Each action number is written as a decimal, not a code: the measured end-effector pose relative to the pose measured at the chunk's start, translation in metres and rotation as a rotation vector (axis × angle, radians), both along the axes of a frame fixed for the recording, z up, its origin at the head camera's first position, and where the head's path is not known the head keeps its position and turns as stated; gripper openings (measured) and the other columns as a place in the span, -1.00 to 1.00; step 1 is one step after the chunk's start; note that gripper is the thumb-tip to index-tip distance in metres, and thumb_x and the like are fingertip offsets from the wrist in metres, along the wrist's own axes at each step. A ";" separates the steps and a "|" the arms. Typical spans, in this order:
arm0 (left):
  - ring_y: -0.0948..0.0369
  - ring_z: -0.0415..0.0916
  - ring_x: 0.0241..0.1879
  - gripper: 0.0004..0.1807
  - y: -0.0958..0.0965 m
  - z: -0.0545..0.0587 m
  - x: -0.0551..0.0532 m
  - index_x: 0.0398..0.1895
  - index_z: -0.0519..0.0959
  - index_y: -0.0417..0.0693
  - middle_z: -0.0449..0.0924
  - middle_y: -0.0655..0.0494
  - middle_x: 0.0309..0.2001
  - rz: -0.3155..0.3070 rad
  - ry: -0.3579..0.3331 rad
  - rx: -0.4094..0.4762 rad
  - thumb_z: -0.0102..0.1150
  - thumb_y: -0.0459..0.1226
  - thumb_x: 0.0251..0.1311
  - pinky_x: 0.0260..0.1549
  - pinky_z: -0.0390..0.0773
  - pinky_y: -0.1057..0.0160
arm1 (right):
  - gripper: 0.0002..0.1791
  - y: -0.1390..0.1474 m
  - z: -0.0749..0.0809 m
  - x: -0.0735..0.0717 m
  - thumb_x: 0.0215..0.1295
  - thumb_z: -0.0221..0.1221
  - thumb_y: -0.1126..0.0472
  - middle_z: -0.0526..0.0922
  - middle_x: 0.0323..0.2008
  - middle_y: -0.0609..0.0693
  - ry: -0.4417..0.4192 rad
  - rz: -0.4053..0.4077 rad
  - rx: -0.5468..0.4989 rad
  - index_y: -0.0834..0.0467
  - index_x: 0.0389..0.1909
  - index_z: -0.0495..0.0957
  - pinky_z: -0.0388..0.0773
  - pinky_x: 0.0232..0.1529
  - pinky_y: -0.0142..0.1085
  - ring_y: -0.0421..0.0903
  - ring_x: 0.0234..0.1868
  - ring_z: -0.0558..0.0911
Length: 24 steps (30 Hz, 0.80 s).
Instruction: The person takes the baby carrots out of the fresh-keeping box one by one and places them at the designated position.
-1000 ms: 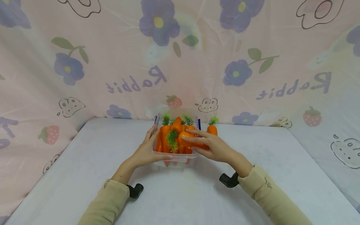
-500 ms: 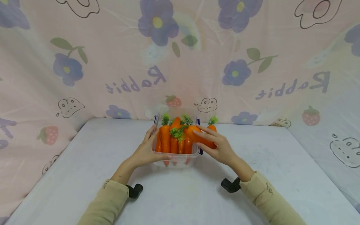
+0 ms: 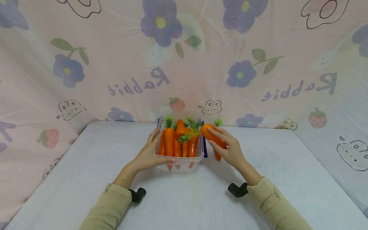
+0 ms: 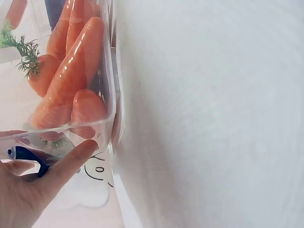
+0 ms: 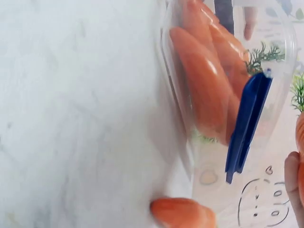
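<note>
A clear plastic box stands at the middle back of the table, with several orange carrots inside, green tops toward the far end. My left hand grips its near left corner, thumb along the front wall and fingers on the left side. Just right of the box, my right hand pinches a carrot between thumb and fingers, its thick end and green top pointing left over the rim. Another carrot lies on the table behind that hand, partly hidden; its tip shows in the right wrist view.
Blue latch flaps hang out from the box sides; one latch is near in the right wrist view. The white table extends in front and to both sides. A patterned curtain rises at the table's back edge.
My right hand has drawn the carrot rightward from over the box to beside its right wall, turning its green top leftward. My left hand stays on the box.
</note>
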<state>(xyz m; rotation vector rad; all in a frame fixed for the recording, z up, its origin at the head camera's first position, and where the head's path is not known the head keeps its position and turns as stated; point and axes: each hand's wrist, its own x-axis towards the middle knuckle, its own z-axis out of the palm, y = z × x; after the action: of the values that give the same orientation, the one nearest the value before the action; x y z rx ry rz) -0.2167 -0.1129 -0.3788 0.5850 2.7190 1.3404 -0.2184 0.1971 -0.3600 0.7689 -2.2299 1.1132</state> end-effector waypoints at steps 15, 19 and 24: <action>-0.16 -0.23 0.50 0.30 -0.001 0.002 0.001 0.55 -0.18 0.09 -0.46 0.07 0.55 0.006 -0.011 0.006 0.46 0.16 -0.16 0.30 0.08 -0.33 | -0.49 0.031 -0.022 -0.022 0.22 0.29 0.26 0.48 0.25 0.11 -0.115 -0.185 -0.055 0.07 0.23 0.51 0.47 -0.26 -0.71 0.05 0.05 0.56; -0.17 -0.22 0.50 0.31 0.000 0.003 0.002 0.55 -0.17 0.06 -0.46 0.08 0.55 0.008 -0.016 0.011 0.46 0.17 -0.17 0.29 0.09 -0.33 | -0.48 0.035 -0.025 -0.025 0.24 0.27 0.25 0.47 0.25 0.15 -0.162 -0.234 -0.097 0.11 0.25 0.48 0.52 -0.36 -0.64 0.05 -0.15 0.56; -0.16 -0.22 0.49 0.31 0.000 0.003 0.001 0.55 -0.18 0.06 -0.46 0.09 0.55 0.007 -0.015 0.007 0.46 0.17 -0.17 0.29 0.10 -0.33 | -0.48 0.039 -0.028 -0.029 0.28 0.23 0.22 0.46 0.25 0.14 -0.232 -0.303 -0.144 0.06 0.28 0.45 0.54 -0.56 -0.54 0.00 -0.27 0.52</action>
<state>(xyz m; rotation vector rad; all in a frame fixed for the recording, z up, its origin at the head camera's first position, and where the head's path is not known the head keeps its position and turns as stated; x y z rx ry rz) -0.2154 -0.1129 -0.3757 0.5632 2.7079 1.3516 -0.2470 0.2365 -0.3884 0.2399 -2.3235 1.2428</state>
